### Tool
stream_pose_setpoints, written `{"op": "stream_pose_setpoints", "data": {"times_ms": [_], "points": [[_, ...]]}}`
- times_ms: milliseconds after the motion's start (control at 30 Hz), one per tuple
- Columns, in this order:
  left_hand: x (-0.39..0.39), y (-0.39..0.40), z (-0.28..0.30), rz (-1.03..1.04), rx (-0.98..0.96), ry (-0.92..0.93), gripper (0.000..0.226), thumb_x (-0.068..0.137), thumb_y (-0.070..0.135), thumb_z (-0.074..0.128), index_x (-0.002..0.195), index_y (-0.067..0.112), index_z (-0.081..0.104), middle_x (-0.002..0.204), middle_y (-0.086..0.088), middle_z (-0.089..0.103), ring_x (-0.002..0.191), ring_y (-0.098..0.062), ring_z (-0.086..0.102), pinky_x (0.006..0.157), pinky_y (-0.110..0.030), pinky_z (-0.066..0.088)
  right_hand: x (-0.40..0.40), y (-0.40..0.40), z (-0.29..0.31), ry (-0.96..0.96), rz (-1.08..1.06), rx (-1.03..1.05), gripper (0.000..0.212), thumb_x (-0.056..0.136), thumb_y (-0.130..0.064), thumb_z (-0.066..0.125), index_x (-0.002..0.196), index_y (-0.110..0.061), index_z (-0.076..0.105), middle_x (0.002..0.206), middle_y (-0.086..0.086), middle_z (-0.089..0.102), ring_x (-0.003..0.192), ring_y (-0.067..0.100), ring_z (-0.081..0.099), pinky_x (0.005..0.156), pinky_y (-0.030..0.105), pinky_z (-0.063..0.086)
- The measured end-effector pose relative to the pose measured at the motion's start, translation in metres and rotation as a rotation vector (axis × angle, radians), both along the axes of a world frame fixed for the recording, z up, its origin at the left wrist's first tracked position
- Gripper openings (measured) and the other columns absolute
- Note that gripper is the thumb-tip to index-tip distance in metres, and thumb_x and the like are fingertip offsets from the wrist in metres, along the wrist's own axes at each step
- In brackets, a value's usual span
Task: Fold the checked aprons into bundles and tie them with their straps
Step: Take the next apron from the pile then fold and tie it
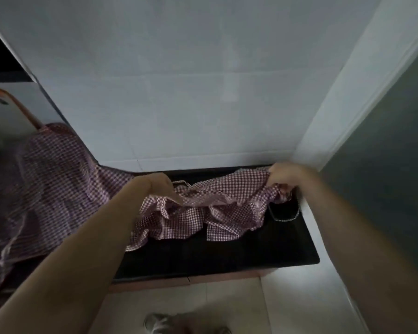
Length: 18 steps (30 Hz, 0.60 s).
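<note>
Both forearms reach forward over the black table (227, 256), the left one crossing its front edge and the right one coming in along its right edge. The left hand (161, 186) is near the middle of the back part of the table, with its back turned to the camera; its fingers are curled down into the checked apron (203, 213) and pinch a fold of the cloth. The right hand (285, 177) is at the back right corner, knuckles up, closed tightly around a bunched end of the same apron.

The apron is stretched between the two hands, and its lower part hangs in loose folds that lie on the table surface toward the middle. A thin strap (182, 182) of the apron makes a small loop just beside the left hand, near the back edge.

A second checked apron (51, 189) lies spread out and crumpled over the left end of the table, well apart from the right hand. Beneath the front edge, a shoe (159, 324) shows on the tiled floor (239, 304).
</note>
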<state>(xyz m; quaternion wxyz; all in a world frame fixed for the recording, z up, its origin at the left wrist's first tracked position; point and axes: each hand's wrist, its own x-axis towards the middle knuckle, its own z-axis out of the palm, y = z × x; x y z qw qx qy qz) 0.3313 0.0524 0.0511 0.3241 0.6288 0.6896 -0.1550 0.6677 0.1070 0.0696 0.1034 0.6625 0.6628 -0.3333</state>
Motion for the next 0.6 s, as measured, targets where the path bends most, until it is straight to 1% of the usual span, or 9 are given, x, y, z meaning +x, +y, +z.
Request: {"op": "stream_pose_setpoints", "data": {"times_ms": [67, 100, 167, 200, 300, 367, 467, 533, 600], "points": [[-0.003, 0.008, 0.002, 0.026, 0.093, 0.010, 0.035, 0.085, 0.041, 0.070, 0.098, 0.009, 0.077, 0.099, -0.007, 0.070, 0.092, -0.022, 0.062, 0.081, -0.028, 0.047, 0.003, 0.003, 0.004, 0.006, -0.084, -0.098, 0.009, 0.085, -0.010, 0.055, 0.076, -0.008, 0.056, 0.061, 0.012, 0.053, 0.049, 0.023, 0.050, 0.046, 0.024, 0.038], [-0.003, 0.013, 0.006, 0.077, 0.222, 0.015, 0.032, 0.087, 0.036, 0.067, 0.100, 0.008, 0.077, 0.103, -0.012, 0.071, 0.098, -0.026, 0.063, 0.084, -0.029, 0.046, 0.004, 0.008, 0.006, 0.025, -0.121, -0.075, 0.013, 0.088, -0.013, 0.052, 0.078, -0.009, 0.059, 0.067, 0.012, 0.057, 0.054, 0.024, 0.053, 0.050, 0.023, 0.041], [0.001, 0.024, 0.016, 0.273, 0.590, -0.066, 0.028, 0.087, 0.028, 0.067, 0.103, 0.005, 0.075, 0.108, -0.018, 0.070, 0.106, -0.032, 0.061, 0.087, -0.031, 0.045, 0.004, 0.022, 0.008, 0.024, -0.127, 0.097, 0.027, 0.097, -0.022, 0.049, 0.108, -0.005, 0.067, 0.110, 0.019, 0.066, 0.095, 0.031, 0.065, 0.077, 0.031, 0.052], [0.004, 0.027, 0.017, 0.354, 0.796, -0.142, 0.028, 0.085, 0.021, 0.068, 0.106, 0.004, 0.072, 0.112, -0.020, 0.066, 0.110, -0.036, 0.058, 0.090, -0.033, 0.044, 0.000, 0.026, 0.009, -0.031, -0.140, 0.239, 0.036, 0.098, -0.024, 0.048, 0.123, -0.003, 0.063, 0.128, 0.022, 0.060, 0.113, 0.035, 0.060, 0.092, 0.035, 0.050], [0.020, 0.030, 0.010, 0.291, 1.132, -0.297, 0.059, 0.078, 0.007, 0.067, 0.134, 0.003, 0.050, 0.142, -0.025, 0.039, 0.135, -0.042, 0.036, 0.112, -0.044, 0.032, -0.017, 0.025, 0.002, -0.071, -0.299, 0.625, 0.041, 0.095, -0.016, 0.050, 0.133, 0.000, 0.046, 0.134, 0.028, 0.050, 0.122, 0.043, 0.051, 0.102, 0.044, 0.043], [0.033, 0.025, -0.013, 0.213, 1.096, -0.200, 0.063, 0.079, 0.008, 0.063, 0.138, 0.005, 0.044, 0.147, -0.023, 0.033, 0.139, -0.041, 0.030, 0.115, -0.050, 0.032, -0.029, 0.014, -0.016, 0.008, -0.270, 0.667, 0.040, 0.095, -0.012, 0.050, 0.132, -0.002, 0.042, 0.131, 0.024, 0.048, 0.119, 0.042, 0.051, 0.095, 0.043, 0.044], [0.050, 0.001, -0.062, 0.250, 0.642, -0.066, 0.034, 0.085, 0.018, 0.056, 0.118, 0.008, 0.055, 0.128, -0.016, 0.049, 0.113, -0.036, 0.052, 0.094, -0.048, 0.048, -0.046, -0.015, -0.068, 0.143, -0.053, 0.507, 0.015, 0.094, -0.011, 0.051, 0.106, -0.002, 0.056, 0.113, 0.020, 0.060, 0.104, 0.035, 0.059, 0.074, 0.030, 0.040], [0.060, -0.017, -0.097, 0.242, 0.301, -0.027, 0.038, 0.088, 0.027, 0.055, 0.122, 0.010, 0.053, 0.129, -0.014, 0.047, 0.112, -0.036, 0.053, 0.095, -0.049, 0.049, -0.053, -0.033, -0.111, 0.124, 0.046, 0.320, 0.022, 0.092, -0.016, 0.059, 0.109, -0.002, 0.057, 0.115, 0.019, 0.059, 0.107, 0.035, 0.059, 0.082, 0.030, 0.045], [0.067, -0.034, -0.131, 0.231, 0.154, -0.023, 0.058, 0.090, 0.034, 0.057, 0.140, 0.011, 0.038, 0.142, -0.016, 0.037, 0.126, -0.037, 0.044, 0.103, -0.049, 0.044, -0.056, -0.050, -0.146, 0.066, 0.085, 0.170, 0.052, 0.087, -0.028, 0.067, 0.130, -0.007, 0.047, 0.131, 0.018, 0.051, 0.120, 0.037, 0.051, 0.102, 0.040, 0.044]]}}
